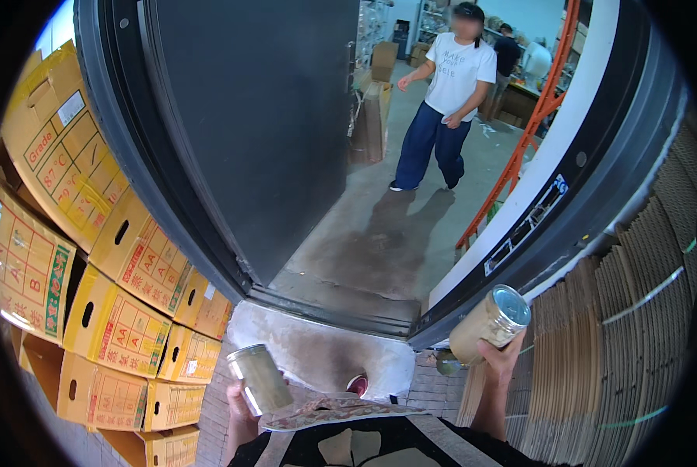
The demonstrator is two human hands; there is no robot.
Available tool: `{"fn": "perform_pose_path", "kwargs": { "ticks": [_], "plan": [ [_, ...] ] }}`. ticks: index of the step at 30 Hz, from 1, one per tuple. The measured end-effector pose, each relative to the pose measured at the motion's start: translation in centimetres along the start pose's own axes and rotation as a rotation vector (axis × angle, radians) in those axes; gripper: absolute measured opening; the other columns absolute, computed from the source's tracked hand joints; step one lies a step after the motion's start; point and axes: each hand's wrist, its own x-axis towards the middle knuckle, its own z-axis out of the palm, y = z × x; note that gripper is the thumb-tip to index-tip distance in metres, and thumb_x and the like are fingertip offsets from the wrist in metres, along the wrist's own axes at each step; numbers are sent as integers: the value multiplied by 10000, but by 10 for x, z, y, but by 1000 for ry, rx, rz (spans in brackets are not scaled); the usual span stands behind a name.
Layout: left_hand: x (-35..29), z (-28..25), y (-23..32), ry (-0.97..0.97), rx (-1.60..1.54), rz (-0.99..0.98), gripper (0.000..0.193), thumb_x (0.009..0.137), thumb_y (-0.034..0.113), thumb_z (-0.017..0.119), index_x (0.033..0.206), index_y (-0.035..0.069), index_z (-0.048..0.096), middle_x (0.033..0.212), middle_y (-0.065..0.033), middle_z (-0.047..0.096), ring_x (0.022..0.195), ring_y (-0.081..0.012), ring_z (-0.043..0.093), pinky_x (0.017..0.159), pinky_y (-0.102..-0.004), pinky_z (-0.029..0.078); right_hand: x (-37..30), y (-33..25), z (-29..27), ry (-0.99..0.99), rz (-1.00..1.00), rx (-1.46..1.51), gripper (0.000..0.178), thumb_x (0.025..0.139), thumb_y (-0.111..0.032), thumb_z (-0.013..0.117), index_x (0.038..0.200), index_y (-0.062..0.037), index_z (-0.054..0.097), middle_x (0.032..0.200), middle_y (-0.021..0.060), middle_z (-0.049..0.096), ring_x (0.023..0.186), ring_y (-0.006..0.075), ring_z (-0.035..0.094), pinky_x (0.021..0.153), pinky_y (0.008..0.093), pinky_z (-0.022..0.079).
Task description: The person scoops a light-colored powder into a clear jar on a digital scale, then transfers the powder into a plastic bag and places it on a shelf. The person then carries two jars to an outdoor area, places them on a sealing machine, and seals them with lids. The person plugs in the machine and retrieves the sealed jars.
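My left hand is closed around the side of a cylindrical jar with pale beige-green contents, tilted in front of my body at lower left. On the right, my right hand grips a second jar of similar shape from below and behind. That jar leans to the right, and its shiny bluish round end faces up. The two jars are well apart, one on each side of my body. What fills them cannot be made out exactly.
Ahead, a dark grey door stands open over a raised threshold. A person in a white shirt faces me inside, another person farther back. Yellow cartons are stacked left, flattened cardboard right. An orange rack frame stands beyond the doorway.
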Motion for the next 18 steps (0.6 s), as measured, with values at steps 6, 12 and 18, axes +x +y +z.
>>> {"fn": "perform_pose_path", "kwargs": {
  "ticks": [6, 12, 18],
  "plan": [
    [-10, 48, -42, -105, 3, -80, 916, 641, 540, 635, 1314, -10, 348, 1099, -230, 548, 969, -362, 594, 781, -475, 535, -20, 15, -65, 62, -20, 2, 893, 548, -98, 763, 1307, 27, 311, 1169, 126, 476, 1045, 224, 500, 935, 348, 394],
    [-88, 38, -112, 46, -138, -113, 921, 612, 553, 680, 1295, 4, 399, 1116, -220, 562, 972, -347, 602, 784, -480, 536, -45, -17, -122, -26, 10, -205, 920, 528, -171, 752, 1315, 28, 318, 1196, 146, 451, 1067, 256, 480, 947, 380, 385],
    [-172, 35, -142, 228, -170, -2, 901, 632, 524, 696, 1297, -4, 392, 1141, -226, 552, 1001, -358, 592, 820, -505, 521, -40, -29, -130, -64, 53, -256, 920, 549, -181, 648, 1355, 49, 267, 1263, 212, 414, 1167, 328, 446, 1008, 410, 350]
  ]
}}
